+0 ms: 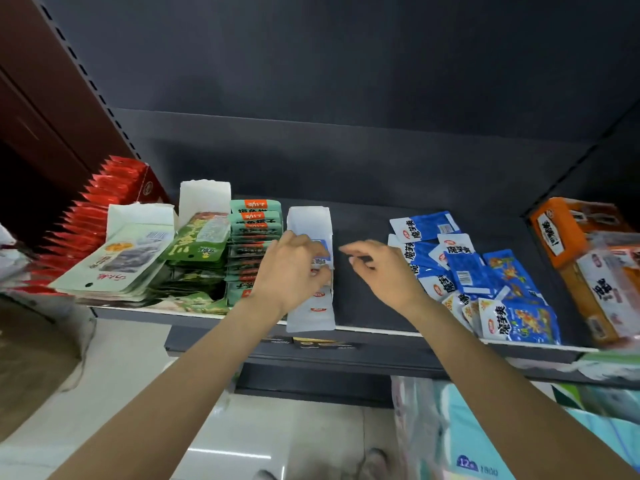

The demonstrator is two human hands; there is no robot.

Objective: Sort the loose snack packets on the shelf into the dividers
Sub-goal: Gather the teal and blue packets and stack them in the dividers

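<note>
Left hand point(291, 271) at white divider point(310, 220) near shelf point(363, 299) front edge, fingers pinching blue-white packet point(320, 251) inside it. Right hand point(377, 268) just beside, over bare shelf, fingers loosely curled, nothing held. Loose blue packets point(485, 278) heaped right. Green packs point(254, 237) stacked left of divider.

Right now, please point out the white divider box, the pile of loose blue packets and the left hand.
white divider box point(309, 216): head view, bare back wall.
loose blue packets point(464, 268): head view, pile's middle.
left hand point(291, 271): head view, back of hand.
</note>
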